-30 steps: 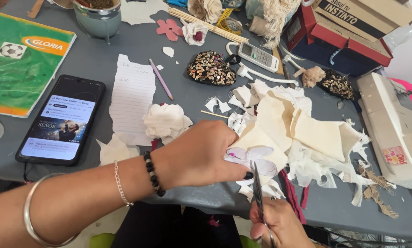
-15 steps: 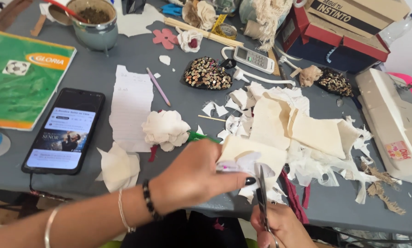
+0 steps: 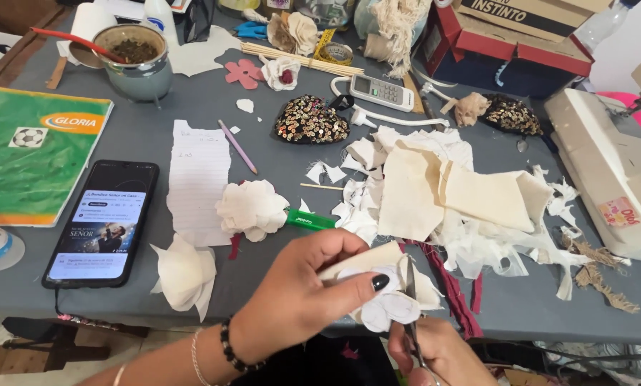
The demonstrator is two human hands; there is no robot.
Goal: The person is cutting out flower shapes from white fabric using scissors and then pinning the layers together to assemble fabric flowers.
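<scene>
My left hand pinches a folded piece of cream fabric with a white flower-shaped paper pattern laid on it, thumb pressing on top. My right hand at the bottom edge grips scissors whose blades point up and run along the right side of the pattern. Both hands hover over the near edge of the grey table. A finished cream fabric flower lies just beyond my left hand, and another sits near the table edge to the left.
A pile of cream fabric pieces and scraps fills the right. A black phone, a lined paper note, a green notebook, a pencil, a green marker, a metal cup, sequined pieces, a white sewing machine.
The view has shifted downward, so the table sits lower in frame. My left hand turned the fabric and pattern, and the scissors moved along its right edge.
</scene>
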